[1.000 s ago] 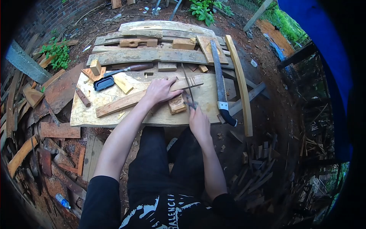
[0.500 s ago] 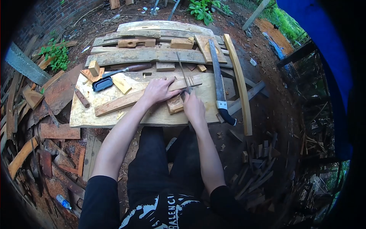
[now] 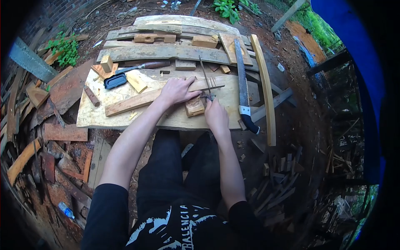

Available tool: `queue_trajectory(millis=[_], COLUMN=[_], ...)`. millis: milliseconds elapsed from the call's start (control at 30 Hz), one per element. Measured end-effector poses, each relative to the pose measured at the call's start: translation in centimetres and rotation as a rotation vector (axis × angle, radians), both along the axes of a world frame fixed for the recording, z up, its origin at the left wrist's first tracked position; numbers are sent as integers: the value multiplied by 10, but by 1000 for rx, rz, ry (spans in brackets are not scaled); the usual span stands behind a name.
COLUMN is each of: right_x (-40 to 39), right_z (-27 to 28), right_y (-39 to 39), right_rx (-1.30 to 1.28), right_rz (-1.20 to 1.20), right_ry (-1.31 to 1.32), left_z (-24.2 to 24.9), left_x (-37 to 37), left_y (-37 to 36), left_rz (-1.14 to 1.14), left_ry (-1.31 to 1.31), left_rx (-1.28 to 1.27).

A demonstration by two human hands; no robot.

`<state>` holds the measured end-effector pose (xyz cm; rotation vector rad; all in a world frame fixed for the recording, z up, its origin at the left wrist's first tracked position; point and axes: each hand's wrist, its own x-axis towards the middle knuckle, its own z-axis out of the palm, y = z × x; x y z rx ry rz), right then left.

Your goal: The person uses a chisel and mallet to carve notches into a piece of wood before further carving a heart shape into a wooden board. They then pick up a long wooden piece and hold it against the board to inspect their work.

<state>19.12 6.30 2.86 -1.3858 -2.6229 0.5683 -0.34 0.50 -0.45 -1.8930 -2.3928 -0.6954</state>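
Observation:
My left hand [image 3: 178,90] presses on a long wooden bar [image 3: 137,102], its fingers bent over the bar's upper part. The bar lies slantwise on a thick pale board [image 3: 93,118], and a short wood block [image 3: 194,109] sits against its near side. My right hand [image 3: 217,114] is closed around the handle of a narrow-bladed saw [image 3: 204,71]. Its thin blade points away from me and crosses the bar just right of my left hand. Several narrow cut lines show near the bar's right end. My fingers hide most of the saw's handle.
A large handsaw [image 3: 241,79] with a black handle lies at the right, beside a long curved strip [image 3: 266,96]. A black tray [image 3: 114,81], a wooden-handled chisel [image 3: 152,65] and a round wooden handle [image 3: 91,96] lie at the left. Planks [image 3: 154,53] span the back.
The narrow saw and my right hand have come back toward me relative to the bar. My left hand stays on the bar. The whole view has shifted slightly.

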Motion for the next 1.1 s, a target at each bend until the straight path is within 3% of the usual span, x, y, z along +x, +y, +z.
queue_trajectory(millis=[367, 767, 1100], right_x=[24, 12, 6], right_z=[-1, 45, 34], right_y=[-14, -1, -4], right_rx=[-51, -91, -89], right_rz=[-2, 21, 56], right_ry=[-1, -117, -79], left_z=[3, 7, 3], left_x=[3, 2, 0], left_y=[-2, -1, -2], left_rz=[51, 27, 19], left_ry=[-11, 24, 11], left_rx=[16, 15, -3])
